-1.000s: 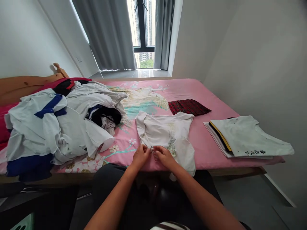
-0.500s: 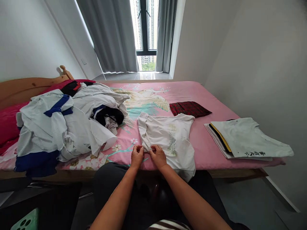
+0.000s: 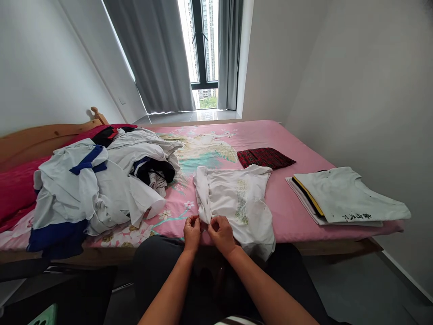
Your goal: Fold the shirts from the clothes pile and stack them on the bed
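A white T-shirt [image 3: 223,189] with a faded greenish-yellow print lies on the bed in front of me, its left side turned inward in a narrow strip. My left hand [image 3: 192,232] is closed in a pinch at the shirt's near left corner. Close beside it, my right hand [image 3: 220,232] pinches the shirt's near edge between thumb and fingers. The shirt's near right part droops over the bed's edge toward my lap.
A heap of rumpled white and blue clothes [image 3: 115,189] covers the bed's left side. Folded red plaid cloth [image 3: 265,157] lies behind the shirt. To the right sits a stack of folded shirts [image 3: 352,194]. A green phone [image 3: 45,316] shows at lower left.
My hands stay pinched at the shirt's near edge, and the folded left strip looks smoother and straighter. The view has tilted slightly up.
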Available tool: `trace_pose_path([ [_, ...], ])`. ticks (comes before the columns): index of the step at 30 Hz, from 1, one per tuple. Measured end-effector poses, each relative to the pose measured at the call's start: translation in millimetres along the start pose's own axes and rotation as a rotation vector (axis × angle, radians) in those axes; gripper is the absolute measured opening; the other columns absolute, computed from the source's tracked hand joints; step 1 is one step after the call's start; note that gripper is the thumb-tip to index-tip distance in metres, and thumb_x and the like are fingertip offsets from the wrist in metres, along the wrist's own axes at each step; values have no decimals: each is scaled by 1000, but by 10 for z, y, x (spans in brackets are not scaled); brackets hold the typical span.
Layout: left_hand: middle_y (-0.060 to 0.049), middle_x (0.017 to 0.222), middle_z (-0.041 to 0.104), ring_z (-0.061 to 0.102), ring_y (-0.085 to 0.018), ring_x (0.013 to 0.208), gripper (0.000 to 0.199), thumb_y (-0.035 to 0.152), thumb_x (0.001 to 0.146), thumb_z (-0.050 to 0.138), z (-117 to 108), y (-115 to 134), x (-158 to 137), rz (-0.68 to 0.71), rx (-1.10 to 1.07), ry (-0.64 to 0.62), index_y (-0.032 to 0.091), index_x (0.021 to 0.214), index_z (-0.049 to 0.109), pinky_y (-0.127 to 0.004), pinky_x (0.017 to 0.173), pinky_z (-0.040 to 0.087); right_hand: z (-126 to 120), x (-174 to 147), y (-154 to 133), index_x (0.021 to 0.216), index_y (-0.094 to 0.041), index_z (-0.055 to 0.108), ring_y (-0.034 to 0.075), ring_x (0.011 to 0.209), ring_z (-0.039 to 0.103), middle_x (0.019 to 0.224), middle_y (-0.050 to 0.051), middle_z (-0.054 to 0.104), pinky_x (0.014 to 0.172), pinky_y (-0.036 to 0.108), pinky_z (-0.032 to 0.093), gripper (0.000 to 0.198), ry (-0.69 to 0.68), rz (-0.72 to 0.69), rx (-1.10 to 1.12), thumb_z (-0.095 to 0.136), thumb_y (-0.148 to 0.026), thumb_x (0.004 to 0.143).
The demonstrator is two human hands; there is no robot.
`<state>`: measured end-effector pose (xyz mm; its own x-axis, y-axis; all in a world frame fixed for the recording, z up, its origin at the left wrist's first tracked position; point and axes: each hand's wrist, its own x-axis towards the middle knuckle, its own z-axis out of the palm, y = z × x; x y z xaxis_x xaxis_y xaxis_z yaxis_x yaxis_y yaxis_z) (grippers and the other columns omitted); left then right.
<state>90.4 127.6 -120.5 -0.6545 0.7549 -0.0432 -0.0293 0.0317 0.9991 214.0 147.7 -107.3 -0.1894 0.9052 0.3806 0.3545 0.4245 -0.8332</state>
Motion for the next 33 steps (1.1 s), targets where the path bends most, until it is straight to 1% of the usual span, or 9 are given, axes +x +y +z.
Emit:
trace_pose_path([
  [2, -2, 81, 59, 56, -14, 70, 30, 43, 71, 61, -29, 35, -62, 96, 73, 54, 18, 86, 56, -28, 65, 48, -114, -167, -14, 71, -19, 51, 14, 70, 47, 70, -1, 52, 68, 25, 39, 2, -41, 27, 84, 52, -18, 72],
  [4, -4, 85, 60, 57, -16, 78, 23, 39, 77, 58, -50, 75, -138, 281, 207, 68, 18, 87, 59, -30, 71, 47, -251, -328, 5, 74, -19, 53, 12, 62, 45, 65, -2, 50, 61, 24, 38, 3, -121, 156, 176, 51, -21, 74],
  [8, -4, 94, 62, 58, -17, 94, 14, 25, 86, 48, -38, 217, -248, 664, 373, -123, 21, 89, 61, -35, 85, 47, -605, -599, 22, 80, -16, 59, 12, 60, 46, 65, -1, 53, 57, 23, 37, 15, -315, 403, 343, 53, -29, 77],
  [12, -4, 97, 64, 58, -16, 97, 16, 18, 87, 46, -10, 397, -124, 827, 449, -251, 22, 89, 61, -36, 90, 46, -1112, -875, -76, 74, -15, 58, 12, 65, 46, 68, -1, 52, 60, 23, 37, 14, -422, 396, 266, 53, -28, 77],
  [17, -6, 99, 67, 60, -18, 98, 20, 18, 86, 44, -20, 502, 356, 754, 613, -219, 20, 95, 61, -37, 91, 47, -1741, -1286, 54, 80, -18, 59, 16, 74, 52, 79, 1, 57, 70, 24, 42, 16, -328, 359, 136, 53, -32, 75],
  [21, -6, 105, 67, 60, -17, 102, 30, 15, 85, 38, 139, 554, 728, 666, 793, -338, 19, 102, 63, -33, 94, 46, -2046, -1534, 266, 80, -19, 59, 16, 72, 54, 74, 1, 57, 69, 23, 43, 23, -231, 429, 69, 54, -41, 76],
  [25, -1, 104, 69, 62, -14, 100, 33, 11, 80, 42, 434, 623, 977, 658, 896, -567, 23, 96, 68, -26, 93, 45, -2189, -1610, 285, 81, -20, 60, 16, 73, 55, 75, 1, 58, 69, 21, 44, 25, -233, 480, 63, 54, -44, 76],
  [28, -1, 91, 71, 64, -16, 91, 31, 8, 68, 53, 552, 649, 1080, 622, 1000, -697, 25, 88, 70, -25, 86, 46, -2238, -1623, 300, 76, -20, 59, 15, 69, 54, 70, 0, 56, 65, 21, 45, 27, -181, 511, 60, 56, -46, 73],
  [33, -2, 73, 69, 63, -18, 72, 30, 7, 55, 56, 357, 658, 1019, 567, 1131, -752, 25, 76, 69, -25, 69, 47, -2315, -1645, 449, 71, -22, 55, 16, 57, 50, 59, -2, 51, 55, 25, 44, 31, 151, 637, 8, 60, -52, 64],
])
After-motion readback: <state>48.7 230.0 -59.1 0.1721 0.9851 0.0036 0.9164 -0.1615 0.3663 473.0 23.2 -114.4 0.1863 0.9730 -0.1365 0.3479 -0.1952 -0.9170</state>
